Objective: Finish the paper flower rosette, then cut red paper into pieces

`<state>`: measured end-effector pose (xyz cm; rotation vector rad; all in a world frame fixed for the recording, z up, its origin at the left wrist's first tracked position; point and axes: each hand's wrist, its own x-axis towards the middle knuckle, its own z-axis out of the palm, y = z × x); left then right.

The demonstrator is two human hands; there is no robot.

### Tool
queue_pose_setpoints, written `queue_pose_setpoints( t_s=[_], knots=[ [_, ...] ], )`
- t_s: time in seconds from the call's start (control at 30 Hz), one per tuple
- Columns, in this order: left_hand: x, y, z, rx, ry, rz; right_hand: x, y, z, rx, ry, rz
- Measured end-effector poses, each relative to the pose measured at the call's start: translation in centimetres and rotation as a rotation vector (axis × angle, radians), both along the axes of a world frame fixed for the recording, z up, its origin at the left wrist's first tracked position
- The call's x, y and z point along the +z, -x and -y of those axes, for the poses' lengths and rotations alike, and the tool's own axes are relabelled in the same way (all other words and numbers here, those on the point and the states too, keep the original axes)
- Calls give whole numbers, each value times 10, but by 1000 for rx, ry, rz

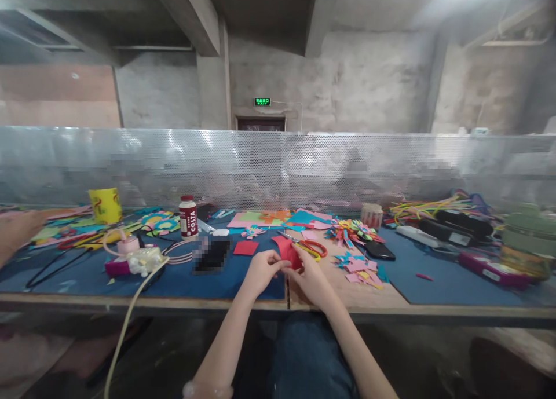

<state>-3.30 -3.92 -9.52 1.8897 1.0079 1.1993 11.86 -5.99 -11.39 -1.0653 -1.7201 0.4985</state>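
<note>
A piece of red paper is held upright between my two hands near the table's front edge. My left hand pinches its lower left part, thumb and fingers together. On the right side, my right hand grips the same paper, and the fingertips of both hands almost meet. Just behind my right hand lie scissors with orange and yellow handles, partly covered by the paper. A flat red paper square rests on the blue mat left of my hands.
Cut paper strips lie to the right, near a black phone. A red bottle, a yellow roll and a power strip with cables are on the left. Another person's hand is at far left.
</note>
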Motion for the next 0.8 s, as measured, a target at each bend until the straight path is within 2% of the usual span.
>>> queue_pose_setpoints(
  t_s=[0.2, 0.3, 0.4, 0.47, 0.53, 0.63, 0.73, 0.8],
  knots=[
    [4, -2, 2, -42, -41, -160, 2, -6, 6, 42, 48, -114],
    [15, 9, -12, 75, -74, -263, 3, -9, 6, -27, 50, -208],
    [25, 30, -37, 299, -117, -409, 5, -10, 6, -97, 126, -257],
    [27, 44, -51, 400, -104, -532, 7, -10, 7, -125, 159, -248],
    [26, 54, -61, 436, -79, -646, 9, -10, 9, -136, 167, -250],
    [23, 63, -66, 438, -71, -761, 11, -10, 12, -81, 226, -310],
    [21, 69, -67, 436, -106, -789, 11, -10, 12, -37, 273, -351],
    [21, 74, -67, 443, -137, -768, 10, -10, 11, -60, 256, -343]
  ],
)
